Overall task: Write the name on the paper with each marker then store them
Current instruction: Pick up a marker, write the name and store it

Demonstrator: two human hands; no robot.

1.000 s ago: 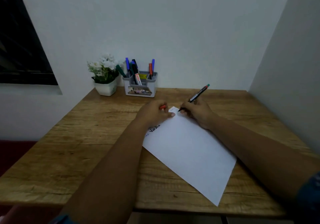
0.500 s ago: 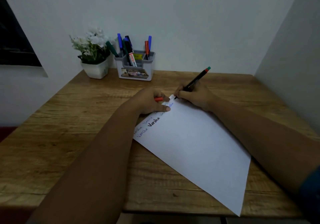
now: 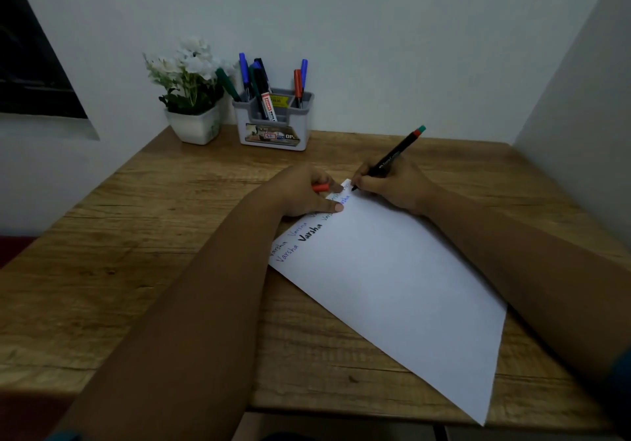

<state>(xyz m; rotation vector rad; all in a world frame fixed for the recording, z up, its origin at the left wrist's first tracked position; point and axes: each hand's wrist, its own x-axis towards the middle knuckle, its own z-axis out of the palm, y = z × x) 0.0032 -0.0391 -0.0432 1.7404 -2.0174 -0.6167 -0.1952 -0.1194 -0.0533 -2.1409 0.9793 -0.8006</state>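
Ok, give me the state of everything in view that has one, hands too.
Right hand: grips the marker, writing.
Marker: uncapped, tilted, tip on the paper's far corner.
Left hand: holds the red cap, fingers pressing the paper.
Red cap: off the marker, pinched in the left hand.
Paper: flat on the table, name written several times along its top edge.
Organizer: upright, holding capped markers.

paper [image 3: 392,283]: flat on the surface [image 3: 143,235], skewed, near corner past the front edge
left hand [image 3: 307,194]: on the paper's far-left edge, cap [image 3: 321,187] in its grip
right hand [image 3: 392,187]: right of the left hand, at the paper's far corner
marker [image 3: 389,157]: in the right grip, tip on the paper
holder [image 3: 273,122]: back of the surface, markers in it
plant [image 3: 191,95]: just left of the holder
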